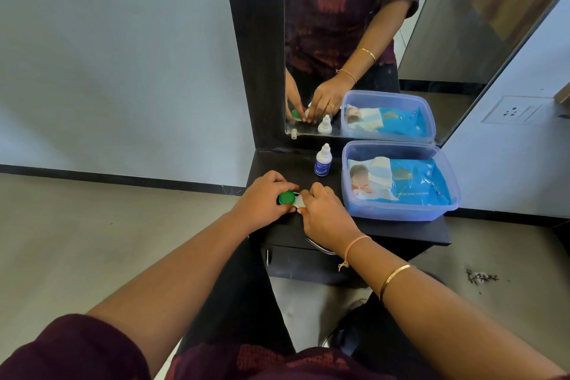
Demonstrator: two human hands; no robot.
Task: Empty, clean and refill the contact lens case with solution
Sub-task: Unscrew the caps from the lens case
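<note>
bare forearms [172,265] forward, left hand [262,202] and right hand [325,214] curled on lens case [287,197]

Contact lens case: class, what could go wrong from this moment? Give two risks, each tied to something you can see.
1. Both hands work near the front edge of the shelf: the left hand grips the green cap and the right hand pinches the lens case. If the cap gives suddenly, the case or its contents could drop to the floor.
2. The solution bottle stands upright just behind the hands; a jerk might topple it.
</note>
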